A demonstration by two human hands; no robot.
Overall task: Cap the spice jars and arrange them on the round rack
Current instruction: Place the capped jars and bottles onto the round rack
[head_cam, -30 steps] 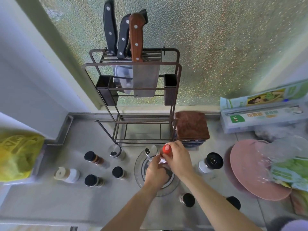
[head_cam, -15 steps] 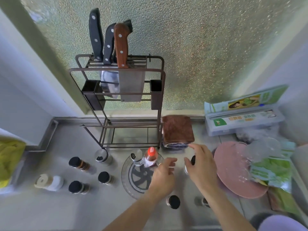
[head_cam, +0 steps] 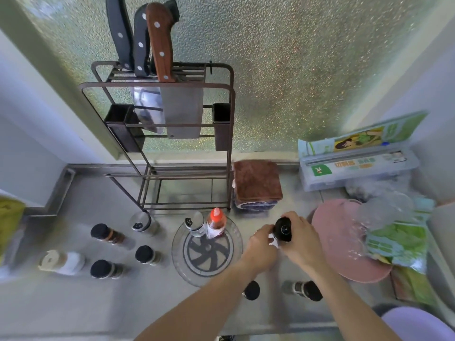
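The round clear rack point(head_cam: 187, 271) lies on the counter in the middle. On its far edge stand a silver-lidded shaker point(head_cam: 194, 223) and a red-capped bottle point(head_cam: 216, 222). Just right of the rack, my right hand point(head_cam: 304, 242) grips a black-capped jar point(head_cam: 283, 230) around its cap, and my left hand point(head_cam: 261, 247) holds its lower body. Several black-capped jars point(head_cam: 105, 233) stand at the left, with another silver-lidded shaker point(head_cam: 142, 222) and a white jar with a beige lid point(head_cam: 61, 262). Two more dark-capped jars point(head_cam: 251, 290) point(head_cam: 305, 290) sit near the front edge.
A metal knife rack point(head_cam: 167, 134) with knives and a cleaver stands behind the round rack. A folded brown cloth point(head_cam: 256, 183) lies beside it. A pink board point(head_cam: 344, 242) with plastic-wrapped greens point(head_cam: 398, 242) and a cling-film box point(head_cam: 357, 166) fill the right side.
My hands let go of the red-capped bottle, left on the round rack, moved right and closed on the black-capped jar there. The camera view also shifted.
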